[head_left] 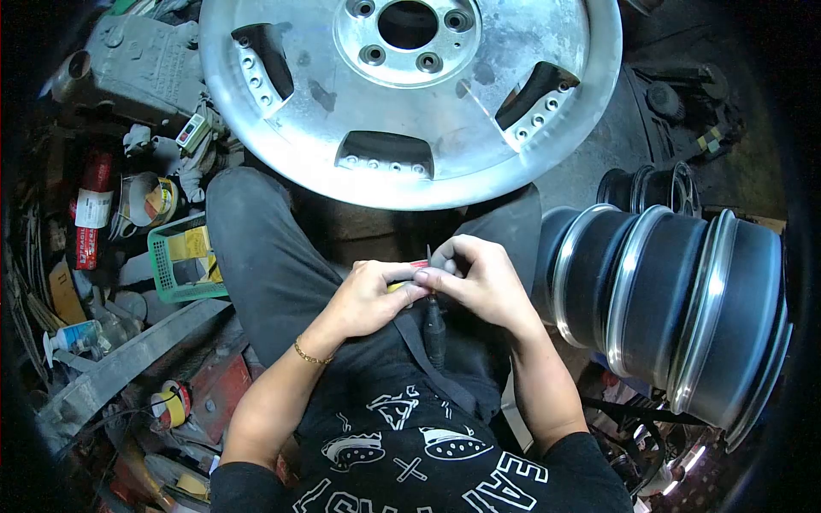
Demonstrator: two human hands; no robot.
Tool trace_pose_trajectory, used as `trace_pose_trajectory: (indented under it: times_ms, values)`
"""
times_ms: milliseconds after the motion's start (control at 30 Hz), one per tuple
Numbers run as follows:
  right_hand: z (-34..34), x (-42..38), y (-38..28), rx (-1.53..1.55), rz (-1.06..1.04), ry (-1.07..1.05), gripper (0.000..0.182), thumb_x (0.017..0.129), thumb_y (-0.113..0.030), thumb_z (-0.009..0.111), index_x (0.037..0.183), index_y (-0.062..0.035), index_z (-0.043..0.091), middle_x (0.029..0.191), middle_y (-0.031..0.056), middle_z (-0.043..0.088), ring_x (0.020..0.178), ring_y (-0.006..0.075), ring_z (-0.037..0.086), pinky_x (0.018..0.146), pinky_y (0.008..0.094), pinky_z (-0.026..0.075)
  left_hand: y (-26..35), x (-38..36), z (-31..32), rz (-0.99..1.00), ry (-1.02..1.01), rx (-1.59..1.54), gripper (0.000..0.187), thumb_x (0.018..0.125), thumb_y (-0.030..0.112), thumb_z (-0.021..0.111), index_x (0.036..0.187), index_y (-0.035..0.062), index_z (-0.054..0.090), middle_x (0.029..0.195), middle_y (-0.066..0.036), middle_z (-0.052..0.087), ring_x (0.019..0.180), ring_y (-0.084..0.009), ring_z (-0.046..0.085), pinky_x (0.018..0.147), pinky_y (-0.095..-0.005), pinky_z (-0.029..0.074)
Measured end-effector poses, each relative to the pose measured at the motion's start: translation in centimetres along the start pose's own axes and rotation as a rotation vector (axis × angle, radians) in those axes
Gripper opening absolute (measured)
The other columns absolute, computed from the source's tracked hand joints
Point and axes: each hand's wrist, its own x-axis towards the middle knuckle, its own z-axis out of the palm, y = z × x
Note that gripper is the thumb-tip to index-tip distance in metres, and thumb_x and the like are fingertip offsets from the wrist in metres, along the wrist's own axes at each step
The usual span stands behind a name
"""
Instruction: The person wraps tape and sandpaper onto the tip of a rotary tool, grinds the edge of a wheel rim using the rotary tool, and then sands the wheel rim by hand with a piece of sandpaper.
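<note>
A small red-and-yellow tool (409, 275) is pinched by the left hand (372, 299) and right hand (483, 278) over the lap, below the wheel (410, 94); its thin tip is best kept steady, fingers close.

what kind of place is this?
Probably a wheel repair workshop: a bare alloy wheel lies ahead, stacked rims sit at the right, and a cluttered green basket of supplies sits left.

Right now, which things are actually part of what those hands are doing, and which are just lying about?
In use:
left hand
right hand
small yellow-and-red tool
black rotary handpiece
alloy wheel

Lying about:
green basket
stacked rims
spray bottle
tape roll
</note>
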Motion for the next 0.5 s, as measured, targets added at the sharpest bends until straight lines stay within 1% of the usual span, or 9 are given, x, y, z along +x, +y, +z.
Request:
trace_pose_trajectory:
  times_ms: [67, 100, 200, 233, 267, 333, 367, 400, 500]
  values:
    - [0.0, 0.0, 0.3, 0.037, 0.022, -0.005, 0.021, 0.087, -0.019, 0.070, 0.087, 0.0020, 0.069, 0.077, 0.0153, 0.066, 0.070, 0.0245, 0.063, 0.065, 0.0354, 0.049, 0.5, -0.1, 0.4, -0.001, 0.045, 0.030, 0.030, 0.089, 0.020, 0.070, 0.114, 0.0038, 0.070, 0.095, -0.017, 0.074, 0.088, -0.0237, 0.073, 0.081, -0.0317, 0.053]
    - [0.0, 0.1, 0.5, 0.072, 0.037, -0.012, 0.023, 0.086, -0.020, 0.071, 0.086, 0.0022, 0.069, 0.076, 0.0150, 0.066, 0.069, 0.0248, 0.063, 0.064, 0.0360, 0.049, 0.2, -0.1, 0.5, 0.054, 0.058, 0.022, 0.029, 0.089, 0.019, 0.070, 0.113, 0.0038, 0.070, 0.096, -0.017, 0.073, 0.089, -0.0241, 0.073, 0.080, -0.0315, 0.053]
    - [0.3, 0.1, 1.7, 0.107, -0.023, 0.009, 0.022, 0.088, -0.019, 0.070, 0.089, 0.0030, 0.069, 0.076, 0.0157, 0.066, 0.069, 0.0249, 0.063, 0.065, 0.0365, 0.049, -1.0, -0.3, -0.4, 0.065, 0.008, 0.003, 0.027, 0.088, 0.019, 0.071, 0.110, 0.0030, 0.071, 0.096, -0.019, 0.073, 0.088, -0.0248, 0.073, 0.080, -0.0311, 0.053]
    - [0.4, 0.1, 1.7, 0.109, -0.023, 0.009, 0.022, 0.088, -0.019, 0.070, 0.089, 0.0030, 0.069, 0.076, 0.0157, 0.066, 0.069, 0.0249, 0.063, 0.065, 0.0365, 0.049, -1.1, -0.3, -0.6, 0.088, -0.010, 0.025, 0.026, 0.087, 0.013, 0.072, 0.110, 0.0006, 0.070, 0.095, -0.013, 0.075, 0.087, -0.0131, 0.068, 0.080, -0.0304, 0.052]
    - [0.6, 0.1, 1.5, 0.188, -0.058, -0.022, 0.023, 0.088, -0.019, 0.069, 0.090, 0.0033, 0.070, 0.076, 0.0160, 0.066, 0.068, 0.0249, 0.063, 0.065, 0.0366, 0.049, -1.2, -0.1, -0.6, 0.085, -0.011, 0.025, 0.026, 0.087, 0.013, 0.072, 0.110, 0.0006, 0.070, 0.095, -0.013, 0.075, 0.087, -0.0131, 0.068, 0.080, -0.0304, 0.052]
    - [0.9, 0.2, 1.4, 0.272, -0.096, -0.059, 0.023, 0.089, -0.019, 0.068, 0.092, 0.0035, 0.070, 0.075, 0.0164, 0.066, 0.068, 0.0249, 0.063, 0.065, 0.0368, 0.049, -1.4, 0.1, -0.3, 0.110, -0.006, 0.036, 0.026, 0.086, 0.013, 0.073, 0.109, 0.0004, 0.071, 0.095, -0.013, 0.075, 0.087, -0.0152, 0.069, 0.080, -0.0310, 0.052]
    - [0.9, 0.1, 1.6, 0.248, -0.087, -0.035, 0.024, 0.089, -0.020, 0.068, 0.093, 0.0033, 0.070, 0.074, 0.0165, 0.065, 0.067, 0.0243, 0.063, 0.065, 0.0364, 0.049, -1.2, 0.1, 0.0, 0.125, 0.025, 0.008, 0.025, 0.085, 0.021, 0.074, 0.104, 0.0053, 0.074, 0.093, -0.018, 0.072, 0.081, -0.0256, 0.071, 0.076, -0.0342, 0.050]
    - [0.8, 0.1, 1.6, 0.223, -0.080, -0.011, 0.025, 0.089, -0.021, 0.068, 0.094, 0.0030, 0.070, 0.073, 0.0166, 0.065, 0.066, 0.0238, 0.063, 0.064, 0.0360, 0.049, -1.3, 0.0, 0.1, 0.124, 0.026, 0.009, 0.025, 0.085, 0.021, 0.074, 0.104, 0.0053, 0.074, 0.093, -0.018, 0.072, 0.081, -0.0256, 0.071, 0.076, -0.0342, 0.050]
    - [0.3, 0.1, 1.4, 0.087, -0.023, 0.009, 0.027, 0.087, -0.024, 0.071, 0.090, 0.0031, 0.069, 0.071, 0.0163, 0.063, 0.065, 0.0224, 0.061, 0.063, 0.0349, 0.048, -0.9, -0.1, 0.3, 0.138, 0.049, 0.141, 0.026, 0.085, 0.028, 0.072, 0.103, 0.0090, 0.074, 0.095, -0.015, 0.071, 0.087, -0.0296, 0.067, 0.085, -0.0371, 0.040]
